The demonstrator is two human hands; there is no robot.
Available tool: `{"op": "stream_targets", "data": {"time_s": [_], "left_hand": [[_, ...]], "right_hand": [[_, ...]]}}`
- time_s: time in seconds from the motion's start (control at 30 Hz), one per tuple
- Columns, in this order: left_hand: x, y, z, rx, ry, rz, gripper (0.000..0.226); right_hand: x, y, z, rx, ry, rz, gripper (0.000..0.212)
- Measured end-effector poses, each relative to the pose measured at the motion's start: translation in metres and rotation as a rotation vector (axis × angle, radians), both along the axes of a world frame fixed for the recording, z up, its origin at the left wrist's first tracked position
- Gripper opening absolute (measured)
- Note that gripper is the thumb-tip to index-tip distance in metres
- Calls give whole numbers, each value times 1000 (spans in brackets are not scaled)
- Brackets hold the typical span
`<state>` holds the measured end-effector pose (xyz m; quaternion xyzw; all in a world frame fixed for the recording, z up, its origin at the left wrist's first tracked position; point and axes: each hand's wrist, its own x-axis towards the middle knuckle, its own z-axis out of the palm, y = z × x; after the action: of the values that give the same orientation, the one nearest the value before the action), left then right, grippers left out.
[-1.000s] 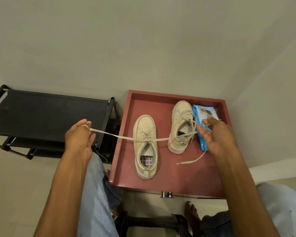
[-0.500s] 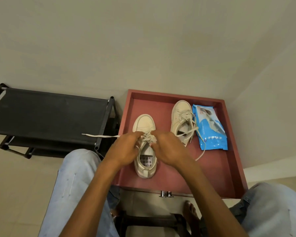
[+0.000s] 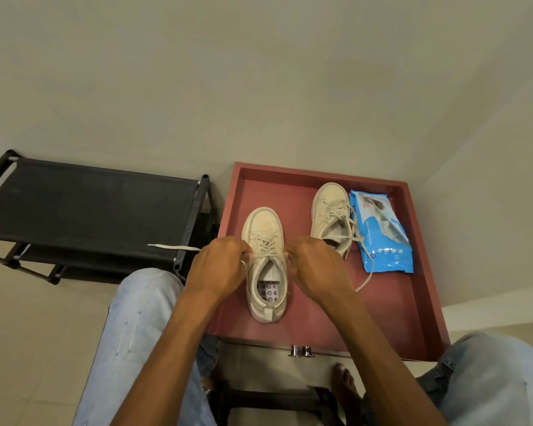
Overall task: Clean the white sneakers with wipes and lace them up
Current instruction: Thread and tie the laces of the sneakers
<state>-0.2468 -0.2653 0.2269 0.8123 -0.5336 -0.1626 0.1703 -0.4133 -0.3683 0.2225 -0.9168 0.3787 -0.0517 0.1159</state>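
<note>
Two white sneakers lie on the red tabletop (image 3: 397, 318), toes pointing away from the person. The near sneaker (image 3: 265, 290) sits at the middle, and its lace (image 3: 268, 256) is crossed through the eyelets up to the tongue. The left hand (image 3: 219, 269) and right hand (image 3: 316, 269) flank its throat. Each hand's fingers are curled tight and pinch the lace at the top eyelets, with a short strand pulled straight between them. One loose end (image 3: 173, 247) trails left, off the tabletop's edge and in front of the black shoe rack (image 3: 90, 207).

The far sneaker (image 3: 331, 216) lies by the back rim. Its own slack lace (image 3: 368, 272) drapes over the blue pack of wipes (image 3: 382, 232) just beside it.

The step looks like snugging the lace before a knot. An uneven pull could leave one end too short to tie. A hard tug could slide the light shoe toward the front edge, as nothing pins it down. The dangling end might also snag on the rack's frame.
</note>
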Motion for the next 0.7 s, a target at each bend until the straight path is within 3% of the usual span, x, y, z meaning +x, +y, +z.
{"op": "stream_targets", "data": {"time_s": [0.23, 0.27, 0.33, 0.4, 0.5, 0.7], "left_hand": [[-2, 2, 3, 121, 59, -91, 43], [-4, 1, 7, 131, 103, -79, 41], [-6, -3, 12, 50, 365, -13, 33], [-8, -4, 20, -53, 644, 109, 25], [-10, -6, 22, -164, 883, 222, 18], [-20, -8, 15, -302, 1067, 253, 16]], "right_hand": [[-7, -9, 11, 76, 67, -26, 43], [-4, -8, 14, 141, 0, -21, 46], [2, -7, 21, 353, -190, -52, 44], [5, -4, 28, 647, -392, -157, 30], [9, 7, 30, 1002, -648, -257, 17], [14, 15, 20, 1102, -877, -373, 18]]}}
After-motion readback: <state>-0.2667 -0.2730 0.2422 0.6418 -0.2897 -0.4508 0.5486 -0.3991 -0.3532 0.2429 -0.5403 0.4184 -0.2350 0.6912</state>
